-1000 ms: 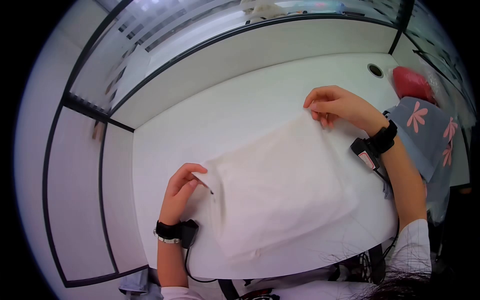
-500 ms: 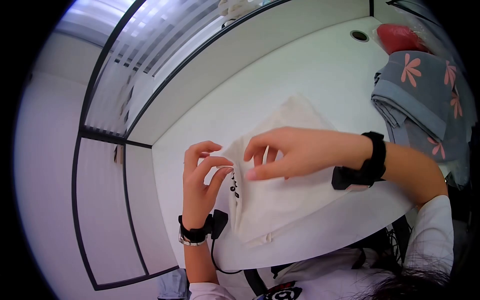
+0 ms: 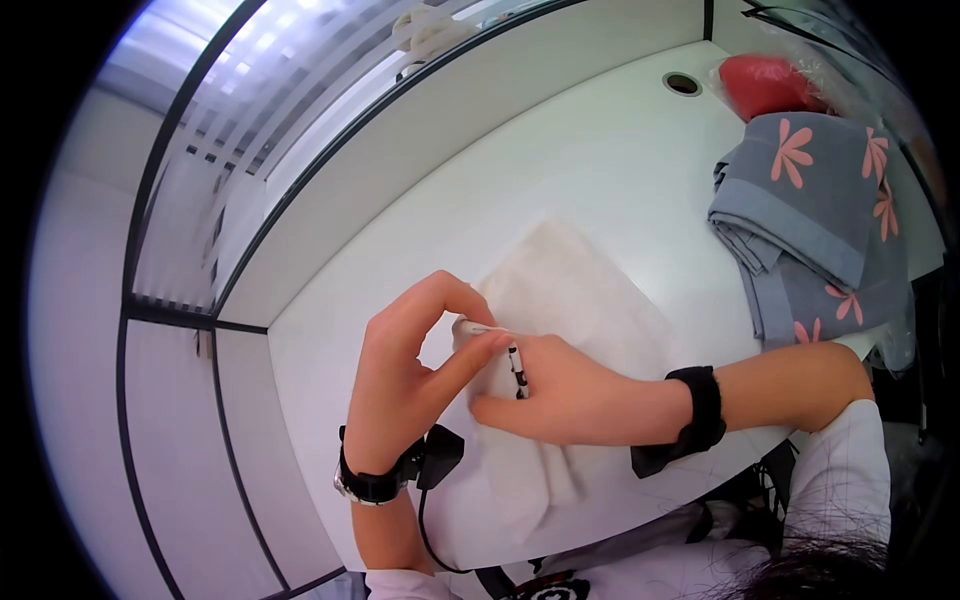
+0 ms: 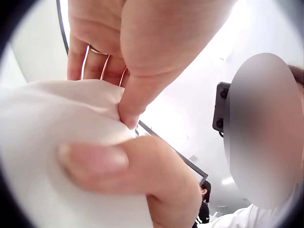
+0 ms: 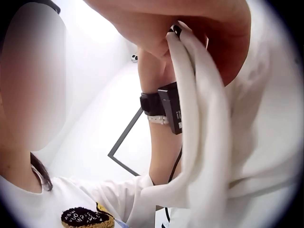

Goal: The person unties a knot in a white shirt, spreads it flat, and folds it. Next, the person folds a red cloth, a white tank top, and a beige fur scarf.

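A white cloth lies on the white desk, its near left edge lifted between the hands. Small black marks run along that raised edge. With thumb and fingers my left hand pinches the edge, and the thumb of this hand is beside the fabric in the left wrist view. My right hand holds the same edge just to the right, the two hands meeting there. In the right wrist view, folded layers of the cloth hang down from the right hand's grip. The right fingertips are partly hidden behind the fabric.
Folded grey fabric with pink flowers lies at the right of the desk. Behind it sits a red thing in clear plastic, near a round cable hole. A low partition borders the back and left.
My right hand has come left from the cloth's far corner to its left edge beside my left hand. That edge is now raised and gathered, and the view has shifted.
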Motion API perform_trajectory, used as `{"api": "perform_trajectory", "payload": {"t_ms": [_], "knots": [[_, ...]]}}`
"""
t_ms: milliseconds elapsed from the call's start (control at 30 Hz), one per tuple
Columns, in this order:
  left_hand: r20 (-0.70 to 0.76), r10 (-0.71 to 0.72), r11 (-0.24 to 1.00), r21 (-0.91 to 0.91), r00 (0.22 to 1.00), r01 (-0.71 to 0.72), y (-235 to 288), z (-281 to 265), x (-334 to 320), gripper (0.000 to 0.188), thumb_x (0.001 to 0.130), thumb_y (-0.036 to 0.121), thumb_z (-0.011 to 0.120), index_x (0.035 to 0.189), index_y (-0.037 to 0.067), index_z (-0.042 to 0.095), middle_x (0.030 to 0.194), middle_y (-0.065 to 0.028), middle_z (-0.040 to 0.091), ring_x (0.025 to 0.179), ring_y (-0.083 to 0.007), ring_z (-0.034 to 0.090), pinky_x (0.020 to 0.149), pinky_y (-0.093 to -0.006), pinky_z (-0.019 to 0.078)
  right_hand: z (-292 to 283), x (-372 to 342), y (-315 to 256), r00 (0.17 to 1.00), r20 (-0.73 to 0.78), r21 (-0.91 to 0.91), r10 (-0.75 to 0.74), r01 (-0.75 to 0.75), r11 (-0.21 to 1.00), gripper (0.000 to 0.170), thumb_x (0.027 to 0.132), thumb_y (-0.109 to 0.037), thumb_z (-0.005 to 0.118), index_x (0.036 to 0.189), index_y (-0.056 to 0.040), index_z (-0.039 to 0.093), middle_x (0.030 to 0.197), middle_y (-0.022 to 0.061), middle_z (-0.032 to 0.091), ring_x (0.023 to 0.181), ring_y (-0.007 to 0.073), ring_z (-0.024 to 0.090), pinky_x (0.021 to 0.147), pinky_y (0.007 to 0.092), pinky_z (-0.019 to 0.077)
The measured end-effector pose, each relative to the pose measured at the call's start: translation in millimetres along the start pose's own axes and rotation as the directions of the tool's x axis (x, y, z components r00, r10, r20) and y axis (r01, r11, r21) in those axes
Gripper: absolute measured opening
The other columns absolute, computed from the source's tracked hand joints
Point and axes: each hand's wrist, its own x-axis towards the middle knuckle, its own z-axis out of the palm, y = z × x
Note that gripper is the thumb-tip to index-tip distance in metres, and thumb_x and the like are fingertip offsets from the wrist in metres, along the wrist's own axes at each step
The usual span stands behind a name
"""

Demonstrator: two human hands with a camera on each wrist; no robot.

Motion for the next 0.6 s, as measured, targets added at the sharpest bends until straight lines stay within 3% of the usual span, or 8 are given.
{"api": "perform_trajectory", "payload": {"t_ms": [167, 233, 300, 367, 500, 533, 567, 600], "knots": [[-0.066, -0.03, 0.992, -0.12, 0.997, 0.022, -16.2, -2.3, 1.7, 0.013, 0.088, 0.004, 0.073, 0.09, 0.0, 0.061, 0.084, -0.0038, 0.062, 0.078, -0.0148, 0.058, 0.074, -0.0283, 0.0482, 4.5, -10.2, 6.4, 0.996, 0.085, -0.053, 0.042, -0.037, 0.998, 0.027, 0.088, -0.021, 0.062, 0.097, 0.0052, 0.061, 0.074, 0.013, 0.065, 0.068, 0.0199, 0.062, 0.063, 0.0359, 0.0495], [-0.083, -0.194, 0.958, -0.232, 0.977, 0.171, -15.9, -8.1, 0.5, 0.013, 0.091, 0.006, 0.072, 0.091, 0.0, 0.06, 0.086, -0.0028, 0.061, 0.079, -0.0122, 0.057, 0.074, -0.0272, 0.048, 7.6, -11.8, 12.7, 0.969, 0.246, -0.21, 0.029, 0.024, 0.977, 0.028, 0.089, -0.022, 0.061, 0.095, 0.0056, 0.062, 0.072, 0.0153, 0.065, 0.064, 0.0245, 0.064, 0.063, 0.0376, 0.0507], [-0.087, -0.193, 0.962, -0.211, 0.977, 0.172, -18.6, -10.1, 0.4, 0.013, 0.093, 0.008, 0.071, 0.091, 0.001, 0.06, 0.084, -0.0018, 0.062, 0.078, -0.0106, 0.057, 0.073, -0.026, 0.0479, 13.7, -15.5, 17.9, 0.969, 0.243, -0.214, 0.048, 0.005, 0.977, 0.028, 0.089, -0.021, 0.06, 0.095, 0.0058, 0.063, 0.07, 0.0165, 0.064, 0.061, 0.0272, 0.064, 0.061, 0.038, 0.0511], [-0.093, -0.181, 0.976, -0.141, 0.979, 0.167, -21.3, -8.6, 2.7, 0.014, 0.093, 0.01, 0.071, 0.091, 0.001, 0.061, 0.082, -0.0018, 0.063, 0.075, -0.0109, 0.057, 0.071, -0.0263, 0.0488, 14.5, -18.7, 18.3, 0.98, 0.196, -0.163, -0.039, 0.072, 0.984, 0.032, 0.082, -0.022, 0.059, 0.08, 0.0098, 0.056, 0.064, 0.0263, 0.059, 0.059, 0.0426, 0.059, 0.06, 0.0482, 0.0493], [-0.087, -0.196, 0.978, -0.092, 0.977, 0.188, -17.0, -6.8, 3.5, 0.015, 0.095, 0.011, 0.07, 0.093, 0.002, 0.058, 0.084, 0.0, 0.058, 0.08, -0.0089, 0.055, 0.074, -0.0257, 0.0476, 5.7, -28.8, 18.5, 0.97, 0.241, -0.284, -0.03, 0.1, 0.954, 0.028, 0.082, -0.017, 0.057, 0.084, 0.0103, 0.056, 0.06, 0.0259, 0.057, 0.056, 0.0431, 0.059, 0.058, 0.0476, 0.0491], [-0.099, -0.219, 0.973, -0.098, 0.971, 0.21, -15.0, -8.8, 2.9, 0.015, 0.096, 0.012, 0.069, 0.093, 0.002, 0.058, 0.084, -0.0001, 0.058, 0.079, -0.0089, 0.055, 0.074, -0.0256, 0.0477, 6.3, -37.2, 20.6, 0.973, 0.175, -0.201, -0.153, 0.188, 0.961, 0.023, 0.082, -0.014, 0.056, 0.085, 0.0089, 0.057, 0.059, 0.0241, 0.057, 0.057, 0.0435, 0.06, 0.056, 0.0479, 0.0487], [-0.105, -0.242, 0.967, -0.107, 0.965, 0.231, -14.0, -13.4, 1.3, 0.016, 0.096, 0.012, 0.069, 0.093, 0.002, 0.058, 0.084, -0.0002, 0.058, 0.079, -0.0089, 0.055, 0.074, -0.0256, 0.0477, 2.2, -42.9, 10.5, 0.972, 0.224, -0.216, 0.063, -0.014, 0.976, 0.02, 0.083, -0.011, 0.056, 0.09, 0.0067, 0.057, 0.06, 0.0227, 0.059, 0.058, 0.0435, 0.061, 0.057, 0.0485, 0.0488], [-0.126, -0.239, 0.966, -0.135, 0.963, 0.222, -16.2, -13.6, 0.0, 0.017, 0.097, 0.014, 0.069, 0.093, 0.002, 0.058, 0.084, -0.0004, 0.058, 0.079, -0.0093, 0.056, 0.075, -0.0252, 0.0474, -0.3, -52.0, 8.4, 0.985, 0.172, -0.228, 0.016, 0.024, 0.973, 0.02, 0.083, -0.01, 0.056, 0.094, 0.0062, 0.057, 0.061, 0.0225, 0.059, 0.057, 0.0428, 0.061, 0.056, 0.0484, 0.0484]]}}
